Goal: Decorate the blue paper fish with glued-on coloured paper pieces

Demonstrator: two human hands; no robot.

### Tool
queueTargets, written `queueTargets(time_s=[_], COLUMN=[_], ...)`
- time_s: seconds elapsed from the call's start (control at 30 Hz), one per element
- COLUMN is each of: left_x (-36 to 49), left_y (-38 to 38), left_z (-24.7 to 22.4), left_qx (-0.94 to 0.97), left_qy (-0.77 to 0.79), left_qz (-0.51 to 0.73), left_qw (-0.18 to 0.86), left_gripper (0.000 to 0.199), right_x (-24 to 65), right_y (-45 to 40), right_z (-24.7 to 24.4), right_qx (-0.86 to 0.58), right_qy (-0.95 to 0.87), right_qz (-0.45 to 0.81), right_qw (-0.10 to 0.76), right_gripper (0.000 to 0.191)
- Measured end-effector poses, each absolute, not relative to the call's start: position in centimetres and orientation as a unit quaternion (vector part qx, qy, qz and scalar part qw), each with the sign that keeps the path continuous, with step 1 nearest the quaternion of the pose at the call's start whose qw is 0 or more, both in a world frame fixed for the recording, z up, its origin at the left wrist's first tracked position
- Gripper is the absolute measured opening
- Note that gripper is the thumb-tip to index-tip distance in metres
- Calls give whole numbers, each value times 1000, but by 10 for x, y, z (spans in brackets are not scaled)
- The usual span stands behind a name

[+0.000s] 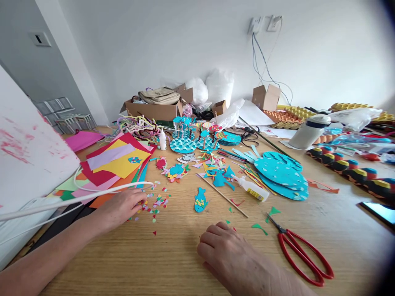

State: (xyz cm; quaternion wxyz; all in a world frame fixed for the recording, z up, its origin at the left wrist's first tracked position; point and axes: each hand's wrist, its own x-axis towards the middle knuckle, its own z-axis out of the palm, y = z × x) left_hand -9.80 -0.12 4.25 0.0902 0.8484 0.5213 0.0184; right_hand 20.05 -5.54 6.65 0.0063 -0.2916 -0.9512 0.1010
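Observation:
My left hand [123, 205] reaches in from the left, its fingertips down at the edge of scattered confetti dots [159, 200]; its fingers are bent together and what they may pinch is hidden. Nearer the front, my right hand [220, 250] rests on the table, fingers curled under, the fingertips and palm out of sight. A blue paper fish [200, 204] with a yellow bow lies between the hands, touched by neither. Beyond my right hand are a thin wooden stick [224, 196] and a white glue bottle [254, 190] on its side. Red-handled scissors [300, 250] lie to the right.
Colored paper sheets [117, 158] are stacked at left, under a white cable [105, 190]. Blue paper discs [277, 172], a white jar [308, 133] and painted egg cartons [348, 168] stand right. Behind are a cardboard box [154, 111] and small fish decorations [183, 142].

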Motion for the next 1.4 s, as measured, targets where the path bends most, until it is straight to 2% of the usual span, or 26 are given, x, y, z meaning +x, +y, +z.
queueTargets(time_s=[0.37,0.7,1.0,1.4], left_x=[-89,-82,-88,-102], left_y=[1,-1,2,3], left_z=[47,40,50,48], left_qx=[849,865,845,837], left_qy=[525,502,534,542], left_qz=[-20,15,-3,-2], left_qw=[56,1,36,81], left_gripper=[16,23,24,24], right_x=[204,208,208,203], right_y=[-56,-56,-56,-50], right_z=[67,65,66,62], right_qx=[-304,-281,-284,-274], right_qy=[-948,-955,-953,-959], right_qz=[99,97,98,75], right_qw=[-5,-12,-27,-2], right_gripper=[8,12,8,9])
